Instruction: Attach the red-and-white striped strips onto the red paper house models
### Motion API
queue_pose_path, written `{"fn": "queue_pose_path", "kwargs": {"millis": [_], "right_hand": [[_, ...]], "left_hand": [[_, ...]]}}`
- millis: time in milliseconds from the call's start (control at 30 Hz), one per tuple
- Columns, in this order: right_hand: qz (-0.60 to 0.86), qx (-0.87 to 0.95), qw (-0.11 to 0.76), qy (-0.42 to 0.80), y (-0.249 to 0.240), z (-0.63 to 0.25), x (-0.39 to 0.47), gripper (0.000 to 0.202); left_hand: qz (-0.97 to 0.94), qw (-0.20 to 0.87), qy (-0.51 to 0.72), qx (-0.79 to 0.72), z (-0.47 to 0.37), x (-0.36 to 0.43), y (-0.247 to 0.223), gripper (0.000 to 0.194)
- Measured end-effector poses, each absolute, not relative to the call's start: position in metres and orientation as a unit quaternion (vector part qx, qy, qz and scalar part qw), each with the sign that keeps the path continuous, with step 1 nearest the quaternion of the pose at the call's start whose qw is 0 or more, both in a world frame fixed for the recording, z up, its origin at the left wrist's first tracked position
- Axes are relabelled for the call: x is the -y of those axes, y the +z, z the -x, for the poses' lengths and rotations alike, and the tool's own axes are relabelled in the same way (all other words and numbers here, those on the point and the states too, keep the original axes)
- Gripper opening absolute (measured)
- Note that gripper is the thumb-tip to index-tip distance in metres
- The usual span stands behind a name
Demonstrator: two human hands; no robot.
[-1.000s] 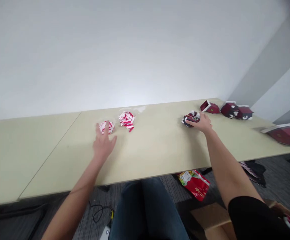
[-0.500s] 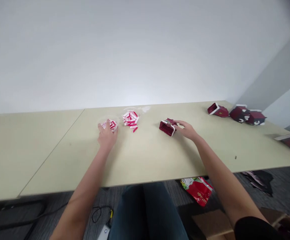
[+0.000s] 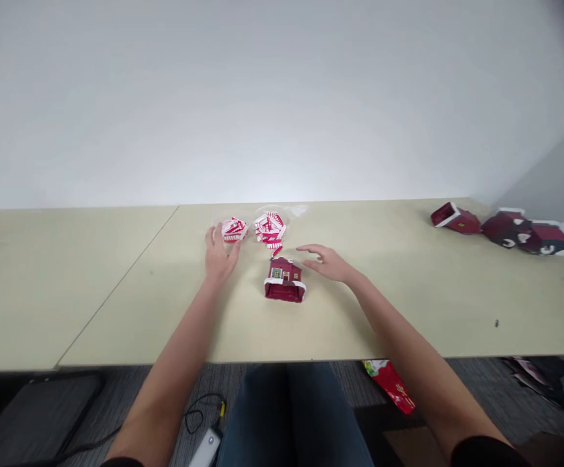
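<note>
A small dark-red house-shaped box [image 3: 284,272] with white trim and little windows lies on the table in front of me, its hollow end toward me. My right hand [image 3: 328,263] is just right of it, fingers stretched out and apart from it, holding nothing. My left hand [image 3: 220,256] rests with spread fingers at the near left edge of a clear dish of red-and-white striped pieces [image 3: 235,229]. Whether those fingers touch the dish I cannot tell. To its right stands a second clear dish with more striped pieces [image 3: 270,227], a few of them spilling toward the house.
More dark-red houses [image 3: 461,220] lie at the far right of the pale table [image 3: 131,305]. A small dark bit [image 3: 496,323] sits near the right front edge. Below the table are a red bag [image 3: 393,386], a cable and a white device [image 3: 207,447].
The dark-red house has moved left and nearer to me and turned its hollow end toward me. My right hand has let go of it. My left hand has opened wider beside the left dish.
</note>
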State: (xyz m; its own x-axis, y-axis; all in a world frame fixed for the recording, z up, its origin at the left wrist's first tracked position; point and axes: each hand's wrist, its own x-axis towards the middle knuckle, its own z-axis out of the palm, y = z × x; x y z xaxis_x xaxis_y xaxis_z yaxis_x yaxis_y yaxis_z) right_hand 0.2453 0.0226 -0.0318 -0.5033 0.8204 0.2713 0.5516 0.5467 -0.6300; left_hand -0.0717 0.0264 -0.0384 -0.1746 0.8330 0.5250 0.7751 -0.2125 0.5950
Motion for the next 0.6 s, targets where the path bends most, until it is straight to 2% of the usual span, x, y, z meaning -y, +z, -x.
{"fn": "queue_pose_path", "kwargs": {"millis": [100,200,333,433,500,600], "right_hand": [[0.429,0.862,0.237,0.132,-0.038,-0.215,-0.043,0.042],[0.454,0.875,0.163,0.044,-0.045,-0.188,-0.051,0.047],[0.507,0.851,0.134,-0.015,-0.047,-0.174,-0.046,0.031],[0.510,0.849,0.136,-0.016,-0.043,-0.179,-0.038,0.022],[0.494,0.849,0.187,0.020,-0.040,-0.184,-0.032,0.022],[0.406,0.828,0.352,0.158,-0.034,-0.186,-0.021,0.024]], "left_hand": [[-0.742,0.130,0.407,-0.516,0.060,-0.009,-0.036,0.061],[-0.800,0.207,0.353,-0.439,0.051,0.002,-0.037,0.054],[-0.793,0.246,0.346,-0.436,0.044,0.003,-0.040,0.053],[-0.779,0.234,0.352,-0.463,0.038,0.001,-0.042,0.052],[-0.766,0.218,0.364,-0.482,0.032,0.001,-0.043,0.051],[-0.746,0.206,0.402,-0.489,0.027,0.003,-0.043,0.052]]}}
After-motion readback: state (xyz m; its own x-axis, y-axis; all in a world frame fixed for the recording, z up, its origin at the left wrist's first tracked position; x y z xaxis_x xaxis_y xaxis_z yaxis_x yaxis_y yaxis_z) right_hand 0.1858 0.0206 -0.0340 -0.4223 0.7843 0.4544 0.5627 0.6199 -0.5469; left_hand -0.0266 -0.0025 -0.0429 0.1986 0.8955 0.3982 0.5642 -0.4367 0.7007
